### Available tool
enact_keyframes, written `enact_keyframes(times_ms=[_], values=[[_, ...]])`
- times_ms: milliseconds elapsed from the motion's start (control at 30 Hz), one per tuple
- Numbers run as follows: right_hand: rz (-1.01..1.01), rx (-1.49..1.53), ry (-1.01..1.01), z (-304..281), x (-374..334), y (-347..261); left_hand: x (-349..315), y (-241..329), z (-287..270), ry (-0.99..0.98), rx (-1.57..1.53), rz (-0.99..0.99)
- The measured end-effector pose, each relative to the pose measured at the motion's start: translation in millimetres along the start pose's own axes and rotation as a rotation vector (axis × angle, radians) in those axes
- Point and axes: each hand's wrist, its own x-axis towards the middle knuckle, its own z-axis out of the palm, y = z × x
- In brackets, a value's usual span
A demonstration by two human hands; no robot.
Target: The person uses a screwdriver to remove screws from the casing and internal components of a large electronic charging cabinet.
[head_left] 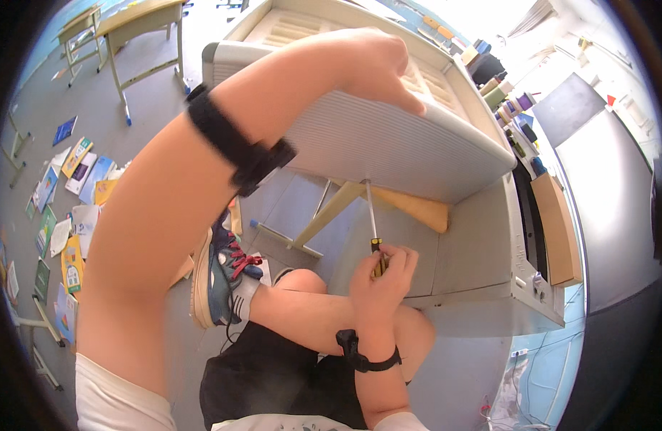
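Note:
My left hand (pixel 378 68) reaches across and grips the rounded upper edge of a light grey ribbed panel (pixel 388 144); most of its fingers are curled out of sight. Below the panel, my right hand (pixel 383 276) holds a screwdriver (pixel 372 208) by its yellow and black handle. The screwdriver stands nearly upright, with its metal shaft pointing up and its tip at the panel's lower edge. Whether the tip sits in a screw is too small to see. The panel belongs to a pale grey cabinet (pixel 482 230) with a beige slatted top.
An orange-brown wedge-shaped piece (pixel 417 208) shows beneath the panel. My shoe (pixel 219 276) and bent legs are close to the cabinet. Books and papers (pixel 72 215) lie scattered on the floor at left. School desks (pixel 140 18) stand behind them; a brown board (pixel 557 230) leans at right.

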Motion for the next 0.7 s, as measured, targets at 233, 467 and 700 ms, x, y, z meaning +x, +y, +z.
enact_keyframes(times_ms=[233, 467, 700], values=[[0.087, 0.067, -0.085, -12, 0, 11, -117, 59, 106, 0.277, -1.381, -0.317], [-0.009, 0.117, -0.089, -11, 3, 9, -89, 39, 231, 0.189, -1.838, -0.742], [0.259, 0.371, -0.160, -25, 7, 12, -68, 25, 246, 0.107, -2.056, -0.555]])
